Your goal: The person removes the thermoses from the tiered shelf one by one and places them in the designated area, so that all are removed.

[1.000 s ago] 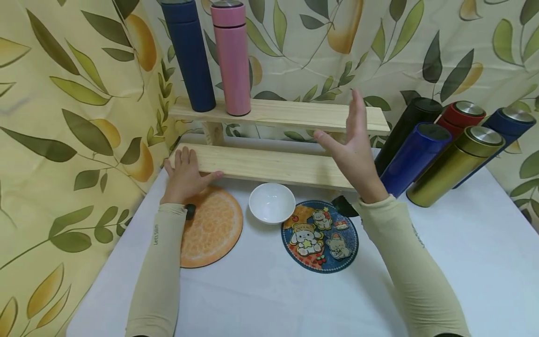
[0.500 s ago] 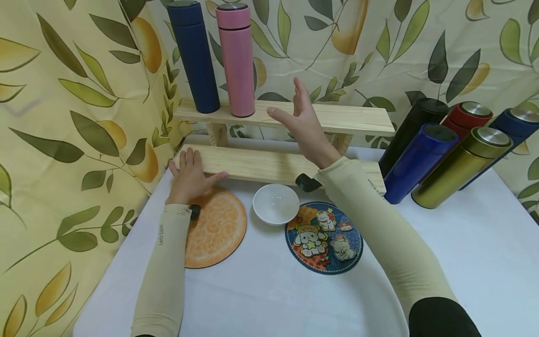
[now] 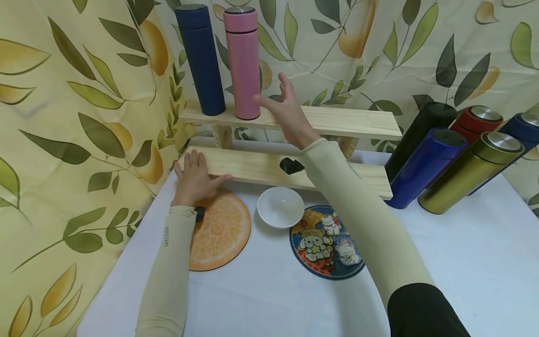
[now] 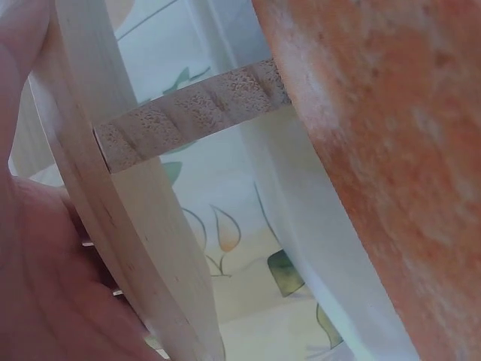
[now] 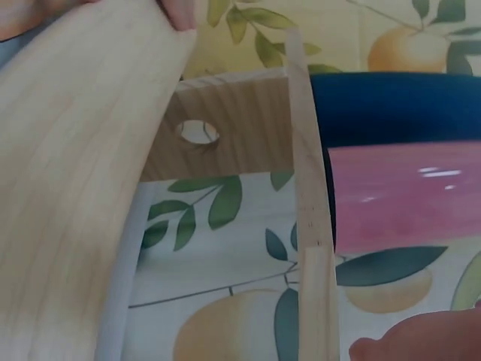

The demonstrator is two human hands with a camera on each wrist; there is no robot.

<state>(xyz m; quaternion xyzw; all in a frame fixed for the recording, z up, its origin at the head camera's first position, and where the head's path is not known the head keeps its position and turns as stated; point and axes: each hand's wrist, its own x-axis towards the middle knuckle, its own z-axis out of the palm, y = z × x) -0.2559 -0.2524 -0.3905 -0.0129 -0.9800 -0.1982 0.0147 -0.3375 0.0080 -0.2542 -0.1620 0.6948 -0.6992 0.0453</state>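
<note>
My left hand rests on the left end of the lower board of a two-tier wooden shelf, fingers laid over its top and thumb along the front edge. In the left wrist view the palm lies against the board's edge. On the upper board, a pink thermos stands upright to the right of a dark blue thermos. My right hand is raised just right of the pink thermos's base, thumb and fingers spread and holding nothing. The right wrist view shows part of that hand below the pink thermos.
Under the left wrist lies an orange-slice mat. A white bowl stands beside a blue cartoon mat, partly covered by the right sleeve. At the right, several thermoses lean together, including black, bright blue, red and gold.
My right hand has moved left from over the shelf's right end to beside the pink thermos, staying spread. The left hand has stayed on the lower board. The head view has shifted slightly.
</note>
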